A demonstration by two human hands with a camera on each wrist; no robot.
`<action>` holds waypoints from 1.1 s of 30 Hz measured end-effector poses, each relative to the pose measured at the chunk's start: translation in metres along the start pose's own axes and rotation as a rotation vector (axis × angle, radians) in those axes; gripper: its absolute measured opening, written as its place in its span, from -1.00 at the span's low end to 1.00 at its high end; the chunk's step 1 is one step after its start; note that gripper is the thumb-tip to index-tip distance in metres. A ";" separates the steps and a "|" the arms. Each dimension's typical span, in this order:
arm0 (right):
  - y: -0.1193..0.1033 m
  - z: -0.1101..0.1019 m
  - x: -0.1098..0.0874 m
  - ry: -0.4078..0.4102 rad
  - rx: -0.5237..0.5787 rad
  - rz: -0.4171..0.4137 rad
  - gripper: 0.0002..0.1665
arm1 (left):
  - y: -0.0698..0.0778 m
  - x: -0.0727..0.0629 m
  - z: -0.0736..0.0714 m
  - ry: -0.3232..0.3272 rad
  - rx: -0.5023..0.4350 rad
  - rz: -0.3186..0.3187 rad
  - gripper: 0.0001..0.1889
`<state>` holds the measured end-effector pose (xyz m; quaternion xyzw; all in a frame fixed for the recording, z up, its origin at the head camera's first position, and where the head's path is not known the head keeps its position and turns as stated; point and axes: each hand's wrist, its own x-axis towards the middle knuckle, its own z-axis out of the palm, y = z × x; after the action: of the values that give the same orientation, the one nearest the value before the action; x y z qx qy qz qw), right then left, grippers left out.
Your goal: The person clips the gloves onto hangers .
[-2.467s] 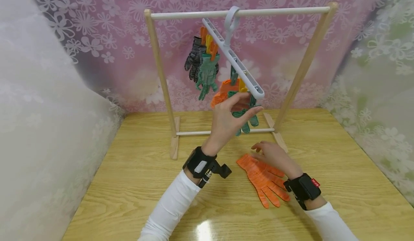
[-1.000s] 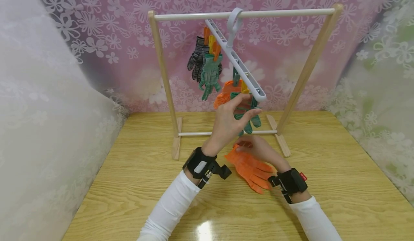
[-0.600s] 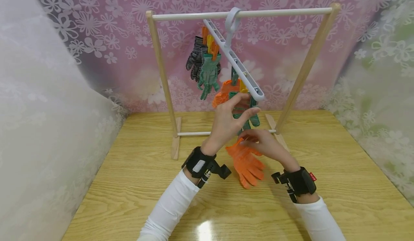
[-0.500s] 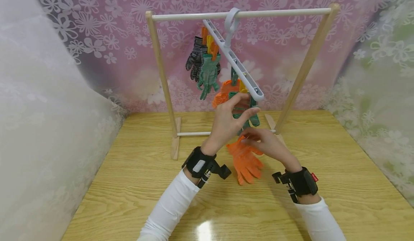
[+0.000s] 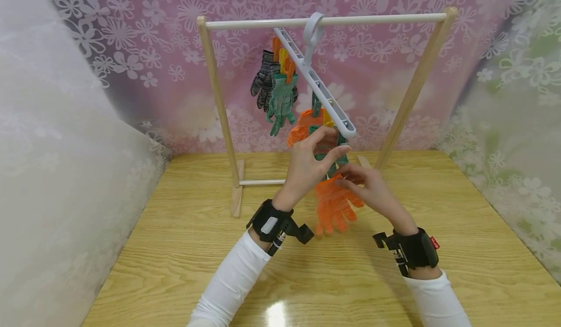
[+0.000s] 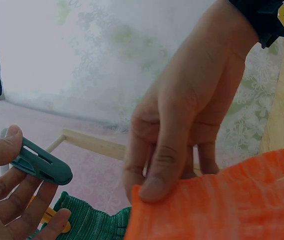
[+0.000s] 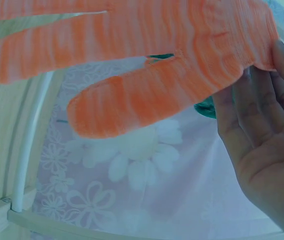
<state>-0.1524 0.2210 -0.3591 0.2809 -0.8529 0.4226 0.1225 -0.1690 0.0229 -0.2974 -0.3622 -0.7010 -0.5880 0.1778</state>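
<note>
My left hand (image 5: pixel 303 167) reaches to the near end of a light grey clip hanger (image 5: pixel 323 92) and pinches a dark green clothespin (image 6: pixel 43 166) between thumb and fingers. Just below it, my right hand (image 5: pixel 373 191) holds an orange knitted glove (image 5: pixel 334 209) by its cuff, thumb on one side and fingers on the other. The glove hangs fingers down, above the table. In the left wrist view, the glove's cuff is lower right of the clothespin and apart from it. A green striped glove (image 6: pixel 89 217) in a yellow clothespin (image 6: pixel 57 220) hangs close behind my left fingers.
A wooden rack (image 5: pixel 213 98) with a white top rail (image 5: pixel 381 19) carries the hanger. Toward its far end hang a dark grey glove (image 5: pixel 261 81) and a pale green glove (image 5: pixel 282 100). Another orange glove (image 5: pixel 302 127) hangs behind my left hand. Below is a wood-grain table (image 5: pixel 184 259).
My right hand has taken the orange glove by its cuff, lifted it off the table and raised it toward the hanger's near end. My left hand has stayed at the clothespin.
</note>
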 end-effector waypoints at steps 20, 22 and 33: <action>-0.019 0.001 0.003 0.365 -0.014 0.000 -0.80 | -0.004 0.006 -0.001 0.021 -0.016 -0.037 -0.81; -0.020 0.003 0.003 0.387 -0.014 -0.005 -0.80 | -0.004 0.006 -0.001 0.019 -0.012 -0.043 -0.81; -0.026 0.006 0.004 0.471 0.027 -0.015 -0.77 | -0.006 0.007 -0.003 0.016 -0.025 -0.059 -0.83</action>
<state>-0.1401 0.2025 -0.3436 0.1824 -0.7929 0.4871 0.3175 -0.1779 0.0223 -0.2961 -0.3388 -0.7026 -0.6046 0.1616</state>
